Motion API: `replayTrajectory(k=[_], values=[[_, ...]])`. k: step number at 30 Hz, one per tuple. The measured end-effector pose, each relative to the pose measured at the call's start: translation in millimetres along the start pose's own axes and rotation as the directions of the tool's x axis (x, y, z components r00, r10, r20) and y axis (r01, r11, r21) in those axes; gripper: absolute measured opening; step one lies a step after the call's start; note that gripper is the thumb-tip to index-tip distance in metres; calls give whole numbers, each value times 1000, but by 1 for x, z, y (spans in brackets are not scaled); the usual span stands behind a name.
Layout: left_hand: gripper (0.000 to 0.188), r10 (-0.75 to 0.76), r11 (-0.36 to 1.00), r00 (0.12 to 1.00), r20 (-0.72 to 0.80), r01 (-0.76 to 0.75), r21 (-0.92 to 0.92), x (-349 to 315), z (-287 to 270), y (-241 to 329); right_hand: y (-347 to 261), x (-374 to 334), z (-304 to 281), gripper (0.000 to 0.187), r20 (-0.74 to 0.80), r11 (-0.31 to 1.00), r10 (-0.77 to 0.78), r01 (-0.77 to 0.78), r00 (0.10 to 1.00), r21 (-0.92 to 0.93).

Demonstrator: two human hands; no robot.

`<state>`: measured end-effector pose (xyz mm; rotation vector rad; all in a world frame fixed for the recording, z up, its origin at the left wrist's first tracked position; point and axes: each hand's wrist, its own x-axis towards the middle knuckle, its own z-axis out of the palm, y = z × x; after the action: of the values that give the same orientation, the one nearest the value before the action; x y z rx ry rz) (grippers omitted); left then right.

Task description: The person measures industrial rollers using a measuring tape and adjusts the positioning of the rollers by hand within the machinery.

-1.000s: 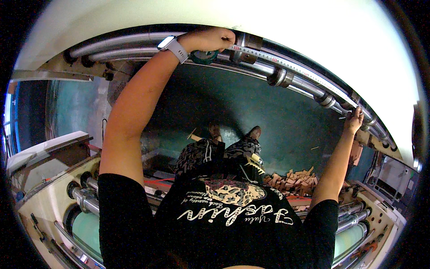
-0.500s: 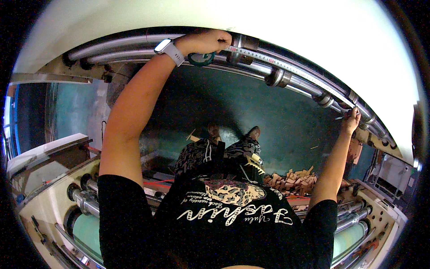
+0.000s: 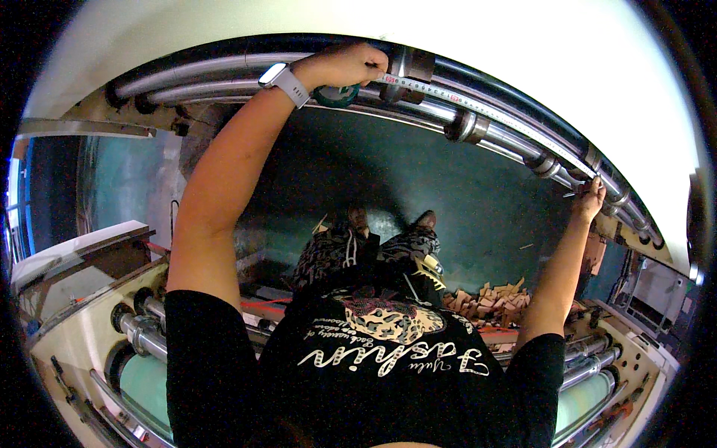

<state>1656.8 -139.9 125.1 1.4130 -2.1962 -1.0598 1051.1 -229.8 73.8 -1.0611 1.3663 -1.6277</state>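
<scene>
My left hand [image 3: 345,67] has its fingers closed on the blade of a tape measure, and a pale watch [image 3: 278,77] sits on that wrist. Just under the hand hangs the round dark-green tape measure case [image 3: 336,95]. The white tape blade [image 3: 493,113] stretches taut to the right along the metal shafts [image 3: 426,109]. At its far right end, my right hand [image 3: 590,200] pinches the tape against a shaft; a small thin metal piece, too small to name, sticks out beside those fingers. Dark collars [image 3: 467,127] ring the shafts between my hands.
A white machine cover [image 3: 448,26] curves above the shafts. Behind me stands a second machine with rollers [image 3: 142,384]. Cardboard scraps [image 3: 489,302] lie heaped on the green floor [image 3: 478,216], near my feet [image 3: 426,219]. A grey cabinet [image 3: 657,291] is at the right.
Both hands keep their hold on the tape, which stays stretched along the shafts. The view has shifted very slightly, and my left hand sits a touch higher in it.
</scene>
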Motion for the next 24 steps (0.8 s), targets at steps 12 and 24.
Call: replayTrajectory(k=[12,24], values=[[13,-12,999,1000,-2,12,-52,-11,-8,19,-9,-5,-1,13,53,996,-79,77,995,34],[12,-23,999,999,-24,22,-46,-27,-13,34,-19,-18,14,11,-13,998,-61,61,998,14]])
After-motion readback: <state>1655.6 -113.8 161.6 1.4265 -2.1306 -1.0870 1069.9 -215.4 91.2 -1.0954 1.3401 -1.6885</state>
